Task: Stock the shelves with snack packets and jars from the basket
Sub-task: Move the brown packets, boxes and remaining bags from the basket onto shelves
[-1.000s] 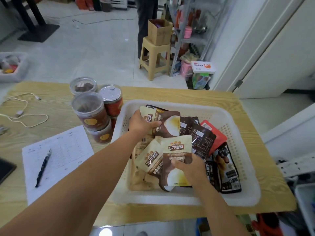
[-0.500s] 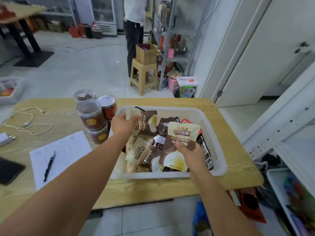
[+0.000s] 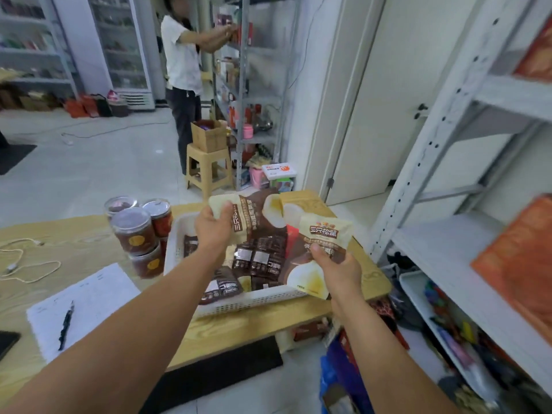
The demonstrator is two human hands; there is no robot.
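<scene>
Two hands raised above the white basket [image 3: 254, 300] on the tabletop [image 3: 74, 246]: left hand [image 3: 213, 231] gripping overlapping packets [image 3: 254, 219], count unclear; right hand [image 3: 340, 270] pinching one packet [image 3: 322, 243]. At least four jars [image 3: 134, 231] beside the basket, lower ones partly hidden. Remaining basket contents blurred, uncountable.

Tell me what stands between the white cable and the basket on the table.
In the head view, a cluster of stacked snack jars stands there, close beside the basket's left wall; bare tabletop separates them from the cable.
</scene>
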